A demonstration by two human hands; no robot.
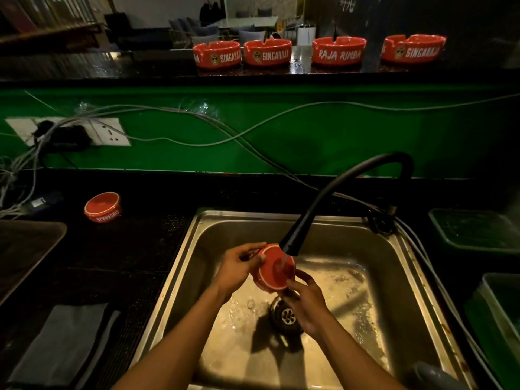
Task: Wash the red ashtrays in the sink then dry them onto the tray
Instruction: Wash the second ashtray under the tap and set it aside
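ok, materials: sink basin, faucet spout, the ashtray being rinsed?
Sink basin: looks like stainless steel, brushed grey with soft reflections and some stains at the rim.
Faucet spout: matte black, evenly bent; possibly coated metal or flexible rubber hose.
Ashtray: glossy red, thick-walled, likely melamine or glazed ceramic; cannot tell which.

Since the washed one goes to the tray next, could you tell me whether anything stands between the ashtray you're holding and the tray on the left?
Nothing visible does. The round red ashtray is held over the steel sink; the dark tray lies left across bare black counter, with another upturned red ashtray farther back.
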